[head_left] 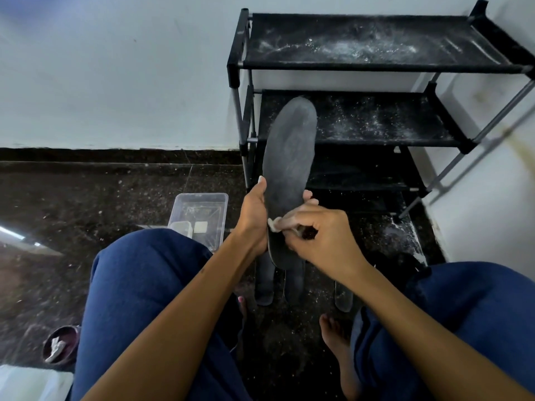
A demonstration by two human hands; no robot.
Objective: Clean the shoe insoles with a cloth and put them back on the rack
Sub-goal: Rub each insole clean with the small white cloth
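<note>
At the far left of the dark speckled floor [115, 204], near the bottom edge of the view, we see a small dark round bowl [61, 344] with a crumpled white scrap in it. Further in, just beyond our left knee, a clear plastic tub [199, 215] stands on the floor with two small pale blocks inside.

Our knees, in blue trousers [139, 285], frame the middle. Our left hand [253, 218] grips the left edge of a dark grey insole [289, 157], thumb up along its side and fingers wrapped round behind it. We hold the insole upright, toe end pointing up in front of the rack's middle shelf, heel end down between our hands. Our right hand [317, 235] is closed on a small whitish cloth [275, 222], pressing it against the lower part of the insole, just beside the left hand.

Below the hands, more dark insoles [292, 282] lie on the floor between our bare feet.

To the right, a black three-tier rack [359, 125] stands in the corner against the pale wall [115, 82]. Its top and middle shelves are dusted with white powder, and some powder is strewn on the floor at its right foot.
</note>
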